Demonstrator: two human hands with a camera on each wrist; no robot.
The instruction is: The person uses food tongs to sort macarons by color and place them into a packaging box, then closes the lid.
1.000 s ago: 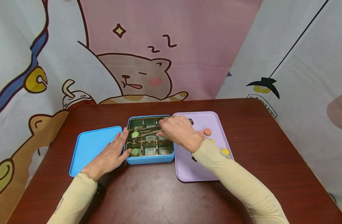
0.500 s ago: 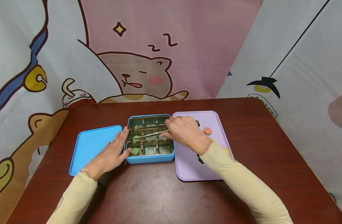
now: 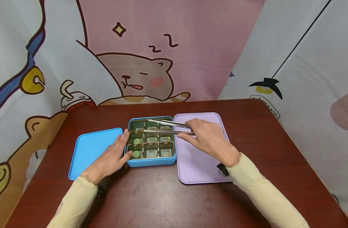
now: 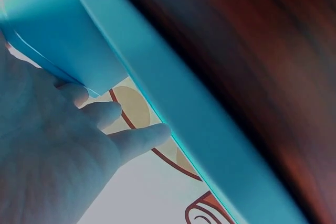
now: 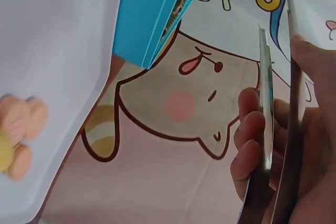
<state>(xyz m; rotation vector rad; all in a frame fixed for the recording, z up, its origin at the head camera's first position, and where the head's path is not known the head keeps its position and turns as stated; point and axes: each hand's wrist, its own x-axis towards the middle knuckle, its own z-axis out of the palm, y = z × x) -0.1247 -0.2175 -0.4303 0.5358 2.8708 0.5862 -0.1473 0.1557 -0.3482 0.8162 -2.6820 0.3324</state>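
Observation:
My right hand grips metal tongs over the blue box. Their tips are spread with nothing between them, as the right wrist view also shows. A gold tray divided into compartments lines the box. One green macaron lies in its left middle compartment and another green macaron in the left front one. My left hand rests its extended fingers along the box's left side, thumb near the front macaron. On the purple tray, pink macarons and a yellow macaron show in the right wrist view.
A flat blue lid lies left of the box, partly beneath my left hand. The purple tray stands close against the box's right side. All sit on a brown wooden table, with a printed cloth hanging behind it.
The tongs have let go of the green macaron, which now lies in the left middle compartment. My right hand has moved right and the tongs have spread. The left hand stays in place.

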